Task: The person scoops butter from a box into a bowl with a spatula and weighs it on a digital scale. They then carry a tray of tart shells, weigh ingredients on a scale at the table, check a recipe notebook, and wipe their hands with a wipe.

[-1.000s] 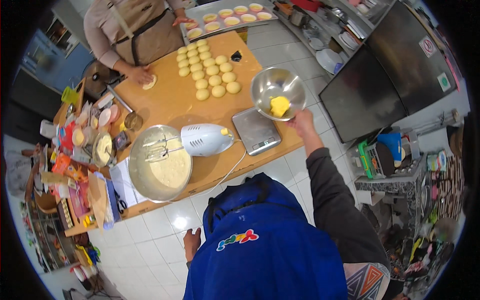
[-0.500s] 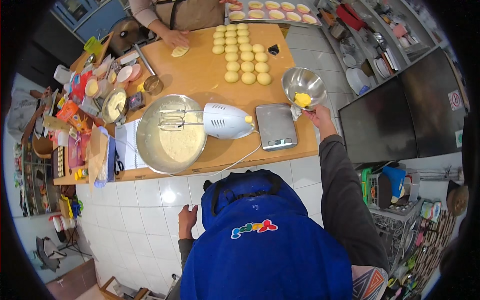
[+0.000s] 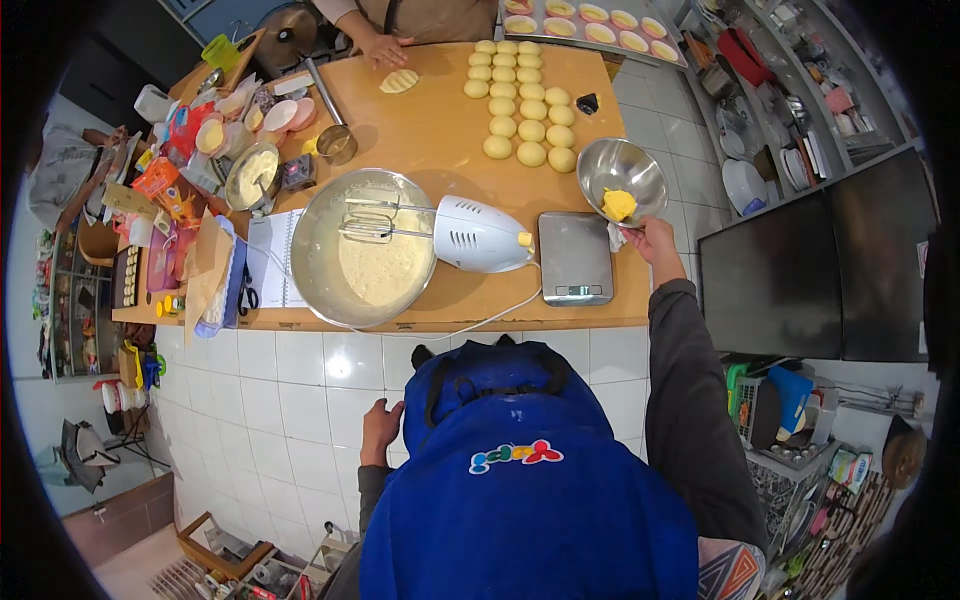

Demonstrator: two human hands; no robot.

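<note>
My right hand (image 3: 655, 240) grips the rim of a steel bowl (image 3: 640, 175) with a yellow lump (image 3: 619, 204) inside, at the table's right side. A white cloth (image 3: 617, 238) is by my fingers. Just left of this bowl is a silver scale (image 3: 575, 255). A white hand mixer (image 3: 480, 235) rests across a large steel bowl (image 3: 380, 280) of pale batter, its beaters over the batter. My left hand (image 3: 382, 430) hangs below the table edge beside my blue apron (image 3: 520, 510), empty, fingers loosely bent and apart.
Across the wooden table (image 3: 420, 140), a co-worker's hand (image 3: 385, 52) hovers near slitted dough (image 3: 398, 82), beside rows of dough balls (image 3: 532, 134). Behind is a tray of cups (image 3: 600, 32). Cluttered bowls and packets (image 3: 175, 190) crowd the left; a dark fridge (image 3: 770, 290) stands right.
My view has tilted, so the table sits higher and farther right. The co-worker's hand has lifted off the dough piece. My right hand still holds the bowl.
</note>
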